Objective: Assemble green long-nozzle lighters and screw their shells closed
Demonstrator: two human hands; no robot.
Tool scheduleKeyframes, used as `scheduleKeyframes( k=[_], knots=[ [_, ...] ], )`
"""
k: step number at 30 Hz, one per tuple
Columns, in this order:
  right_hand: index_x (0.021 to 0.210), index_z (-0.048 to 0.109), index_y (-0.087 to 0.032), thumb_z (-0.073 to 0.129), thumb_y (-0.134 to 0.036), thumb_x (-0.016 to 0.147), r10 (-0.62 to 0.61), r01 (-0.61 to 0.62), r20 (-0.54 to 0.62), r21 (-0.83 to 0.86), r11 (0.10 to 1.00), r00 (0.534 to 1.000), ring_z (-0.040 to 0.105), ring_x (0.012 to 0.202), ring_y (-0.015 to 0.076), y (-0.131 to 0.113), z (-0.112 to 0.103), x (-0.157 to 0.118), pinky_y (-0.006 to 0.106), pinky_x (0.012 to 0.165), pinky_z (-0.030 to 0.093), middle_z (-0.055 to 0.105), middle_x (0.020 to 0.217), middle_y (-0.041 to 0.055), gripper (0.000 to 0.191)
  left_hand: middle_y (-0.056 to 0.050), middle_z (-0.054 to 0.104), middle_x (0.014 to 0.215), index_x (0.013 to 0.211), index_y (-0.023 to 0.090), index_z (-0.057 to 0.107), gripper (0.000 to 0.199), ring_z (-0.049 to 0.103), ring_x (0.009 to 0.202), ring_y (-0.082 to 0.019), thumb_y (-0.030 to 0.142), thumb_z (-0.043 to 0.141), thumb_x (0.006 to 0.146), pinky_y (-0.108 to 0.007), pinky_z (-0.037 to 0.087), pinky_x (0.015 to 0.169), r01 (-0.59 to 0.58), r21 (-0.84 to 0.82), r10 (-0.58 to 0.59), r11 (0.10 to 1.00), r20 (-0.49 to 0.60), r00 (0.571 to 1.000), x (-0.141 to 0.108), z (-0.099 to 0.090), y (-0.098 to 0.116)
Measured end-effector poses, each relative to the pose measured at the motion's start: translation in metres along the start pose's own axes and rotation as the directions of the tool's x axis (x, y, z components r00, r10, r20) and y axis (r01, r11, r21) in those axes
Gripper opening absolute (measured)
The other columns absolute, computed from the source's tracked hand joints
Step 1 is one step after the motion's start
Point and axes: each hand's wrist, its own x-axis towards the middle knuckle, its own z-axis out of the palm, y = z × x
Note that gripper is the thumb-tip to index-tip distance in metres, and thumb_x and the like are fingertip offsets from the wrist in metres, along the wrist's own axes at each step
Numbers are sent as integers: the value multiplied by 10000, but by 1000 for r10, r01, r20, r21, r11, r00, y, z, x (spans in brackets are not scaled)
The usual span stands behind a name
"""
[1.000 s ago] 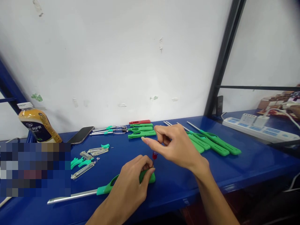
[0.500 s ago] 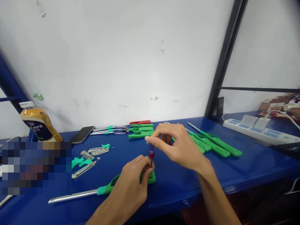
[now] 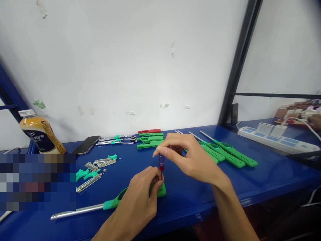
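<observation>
**Scuffed white wall (image 3: 112, 67), shiny blue table (image 3: 188, 204), metal posts both sides**

Wall fills most of the upper frame, p. plain tbh. Torn tape/paint scraps (image 3: 172, 48) upper ctr, another bit (image 3: 41, 9) upper left, a few pale marks (image 3: 130, 112) lower down, plus a green smudge (image 3: 39, 104) mid-left. Dark slanted post (image 3: 237, 67) on the R w/ a thin crossbar (image 3: 276, 95) running to the R edge; more white wall + another blue surface (image 3: 260, 121) behind it. Blue post (image 3: 10, 90) leaning on the far L. Light's soft & fairly even, w/ glare on the table's front edge, lower R. Btm R under the table is v. dark w/ a reddish patch (image 3: 210, 231), can't tell if that's floor.
</observation>
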Motion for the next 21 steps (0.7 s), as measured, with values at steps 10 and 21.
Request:
scheduleKeyframes(
  k=[10, 21],
  knots=[
    [664, 471, -228, 856, -498, 854, 143, -145, -73, -14, 989, 987, 351, 516, 93, 5, 6, 1, 259, 491, 259, 362, 548, -105, 507, -29, 685, 895, 884, 239, 573, 190, 646, 805, -220, 151, 449, 998, -331, 454, 745, 5, 3, -5, 1000, 10, 1000, -2, 0, 1],
    [839, 799, -220, 698, -351, 1012, 76, -77, 30, 24, 997, 997, 472, 574, 105, 3, 1, 0, 262, 535, 344, 690, 715, -31, 239, -30, 675, 900, 882, 237, 569, 196, 642, 819, -222, 151, 438, 1002, -335, 456, 757, 19, 0, -19, 1000, 22, 1000, -2, 0, 4]
  ],
)
